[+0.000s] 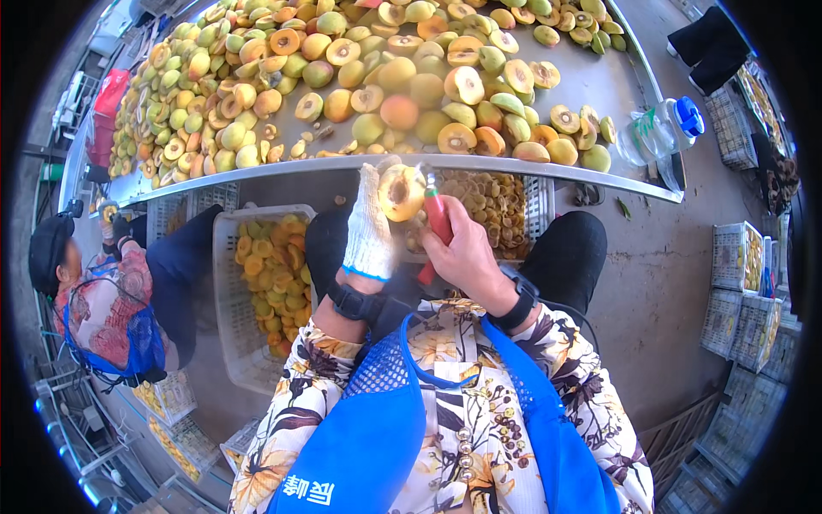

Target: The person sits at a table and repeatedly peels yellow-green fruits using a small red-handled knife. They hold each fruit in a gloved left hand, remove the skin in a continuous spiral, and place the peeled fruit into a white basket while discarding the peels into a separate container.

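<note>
In a white knitted glove with a blue cuff edge, my left hand (371, 221) holds a halved yellow stone fruit (399, 196), its cut face with a dark hollow turned up. My bare right hand (467, 247) grips the red handle of a small hand tool (438, 217). Its metal end lies against or just beside the fruit's right edge. Both hands are just in front of the metal table's raised rim (308, 166). Beyond that rim, many whole and halved stone fruits (359, 70) are heaped, some with stones in them.
A plastic bottle with a blue cap (655, 132) lies at the table's right corner. Left of my legs stands a white crate (221, 308) of fruit halves; another crate (539, 199) with brownish pieces sits below the rim. A co-worker (109, 289) sits at left. Crates (738, 308) are stacked right.
</note>
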